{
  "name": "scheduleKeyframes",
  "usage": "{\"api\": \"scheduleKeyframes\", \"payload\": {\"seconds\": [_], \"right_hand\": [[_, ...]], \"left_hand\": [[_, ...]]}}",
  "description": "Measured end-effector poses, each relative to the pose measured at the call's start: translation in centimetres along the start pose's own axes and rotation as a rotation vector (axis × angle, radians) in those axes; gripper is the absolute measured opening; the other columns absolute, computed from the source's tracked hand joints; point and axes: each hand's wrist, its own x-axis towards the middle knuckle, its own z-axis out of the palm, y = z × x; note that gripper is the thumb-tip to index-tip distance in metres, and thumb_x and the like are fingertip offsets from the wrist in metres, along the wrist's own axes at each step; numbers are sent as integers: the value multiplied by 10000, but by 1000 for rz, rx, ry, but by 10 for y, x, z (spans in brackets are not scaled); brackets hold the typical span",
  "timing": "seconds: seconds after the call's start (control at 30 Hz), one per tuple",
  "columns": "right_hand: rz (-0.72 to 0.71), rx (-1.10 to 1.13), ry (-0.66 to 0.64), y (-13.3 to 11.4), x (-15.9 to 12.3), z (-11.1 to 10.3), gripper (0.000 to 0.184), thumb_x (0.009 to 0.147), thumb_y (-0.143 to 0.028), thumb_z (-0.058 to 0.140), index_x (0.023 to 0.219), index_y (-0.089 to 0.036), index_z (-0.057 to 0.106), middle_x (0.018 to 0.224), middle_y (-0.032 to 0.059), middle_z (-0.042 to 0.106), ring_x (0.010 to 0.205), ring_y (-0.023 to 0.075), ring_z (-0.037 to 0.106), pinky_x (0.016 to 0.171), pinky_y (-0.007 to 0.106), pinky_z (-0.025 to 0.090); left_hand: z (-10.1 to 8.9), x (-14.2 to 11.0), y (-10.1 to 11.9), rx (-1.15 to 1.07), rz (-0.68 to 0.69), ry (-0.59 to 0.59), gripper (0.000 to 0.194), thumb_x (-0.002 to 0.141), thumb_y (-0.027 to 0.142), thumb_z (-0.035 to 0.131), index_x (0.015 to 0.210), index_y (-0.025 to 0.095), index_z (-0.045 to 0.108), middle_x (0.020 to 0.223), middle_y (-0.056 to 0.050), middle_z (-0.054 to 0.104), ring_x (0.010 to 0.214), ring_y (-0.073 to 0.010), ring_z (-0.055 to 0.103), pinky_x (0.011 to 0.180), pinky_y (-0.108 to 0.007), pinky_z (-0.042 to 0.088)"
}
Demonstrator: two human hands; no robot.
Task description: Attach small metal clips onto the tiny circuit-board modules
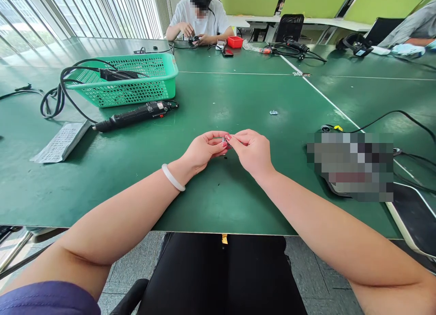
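Between my two hands is a small metallic part (225, 141), too small to name and mostly covered by fingertips. My left hand (203, 150) has its thumb and fingers closed around it from the left. From the right, the thumb and forefinger of my right hand (252, 150) pinch at the same part. Both hands are just above the green table, near its middle. A tiny dark piece (225, 157) lies on the table below the fingers. Farther off to the right is a small light-blue and silver piece (273, 112).
At the left are a green basket (136, 95) with a cable and adapter, a black electric screwdriver (131, 117) and a paper packet (61, 142). A blurred-out object (350, 167) and a phone (413, 215) lie at the right. Another person (200, 20) sits opposite, handling something small.
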Motion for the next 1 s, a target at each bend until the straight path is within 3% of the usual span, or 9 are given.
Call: {"api": "scheduleKeyframes", "payload": {"seconds": [0.17, 0.3, 0.47, 0.6, 0.73, 1.0], "right_hand": [[-24, 63, 6, -2, 2, -3, 350, 882, -356, 554, 592, -210, 684, 849, 37, 709, 843, 176, 633, 770, 334, 483], [4, 53, -3, 4, 8, -8, 338, 926, -368, 476, 783, -211, 739, 936, 45, 720, 889, 179, 632, 817, 349, 481], [26, -219, -240, 18, 13, -7, 207, 868, -239, 559, 905, -220, 762, 917, 44, 720, 795, 182, 599, 760, 355, 475], [-106, -383, -364, 21, 15, 3, 238, 866, -188, 573, 1005, -232, 761, 1002, 60, 714, 926, 221, 563, 839, 382, 456], [-252, -483, -437, 21, 15, 14, 266, 913, -234, 529, 1042, -242, 761, 1045, 63, 704, 914, 236, 509, 857, 404, 433], [-245, -532, -412, 20, 17, 13, 189, 871, -266, 600, 847, -241, 786, 969, 44, 730, 867, 233, 497, 794, 393, 416]], "left_hand": [[-1, 2, -1, -21, 12, 24, 182, 832, 36, 619, 986, 120, 670, 813, -43, 720, 723, -85, 672, 787, -249, 523], [-4, 7, 3, -112, 62, 167, 198, 856, 11, 556, 983, 117, 666, 922, -53, 716, 824, -96, 693, 869, -243, 523], [-10, 10, 5, -178, 121, 304, 212, 874, 9, 513, 1004, 113, 644, 915, -48, 705, 837, -95, 694, 944, -248, 507], [-9, 10, 3, -156, 117, 323, 215, 877, 6, 500, 1011, 102, 639, 897, -51, 697, 797, -92, 687, 964, -272, 501], [-7, 9, 3, -148, 121, 340, 220, 879, 8, 497, 1026, 93, 636, 896, -60, 692, 790, -90, 680, 955, -281, 504], [-8, 9, 2, -106, 118, 316, 186, 882, 27, 513, 994, 114, 634, 894, -47, 699, 780, -80, 676, 915, -263, 518]]}}
